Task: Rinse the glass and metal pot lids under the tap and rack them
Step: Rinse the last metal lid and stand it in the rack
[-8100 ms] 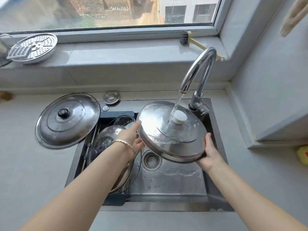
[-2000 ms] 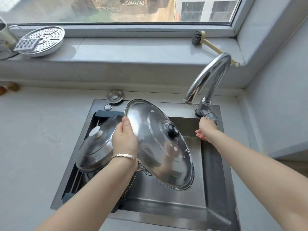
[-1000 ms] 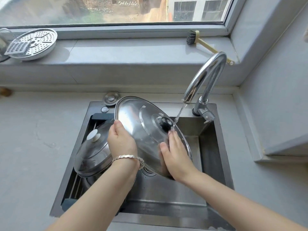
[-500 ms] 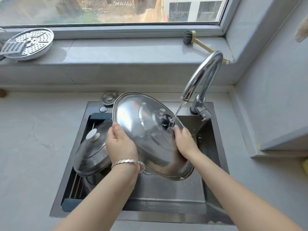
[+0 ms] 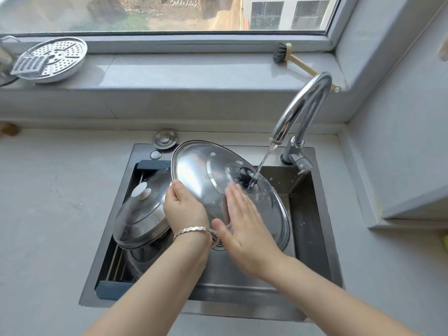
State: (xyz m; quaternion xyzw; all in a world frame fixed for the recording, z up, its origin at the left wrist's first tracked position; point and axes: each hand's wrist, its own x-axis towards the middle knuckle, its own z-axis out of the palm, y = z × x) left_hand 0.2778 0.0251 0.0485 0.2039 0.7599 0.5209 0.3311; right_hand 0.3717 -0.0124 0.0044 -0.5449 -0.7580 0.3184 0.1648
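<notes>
A large metal lid with a black knob (image 5: 194,170) is tilted over the sink (image 5: 312,214), and water from the tap (image 5: 303,105) falls on its knob. My left hand (image 5: 184,207) grips the lid's left rim. Flat on the wet top face lies my right hand (image 5: 244,226), fingers spread and blurred. A second metal lid with a white knob (image 5: 143,214) leans on the dark rack (image 5: 116,260) in the sink's left part, with another lid partly hidden beneath it.
A sink plug (image 5: 166,139) lies behind the sink rim. On the windowsill are a perforated steamer plate with a grater (image 5: 51,59) at left and a dish brush (image 5: 298,60) at right. Grey counter surrounds the sink; a wall ledge stands at right.
My right hand slid down the lid's face from near the knob toward its lower part. Earlier, the white-knob lid went onto the rack and the black-knob lid came from the counter.
</notes>
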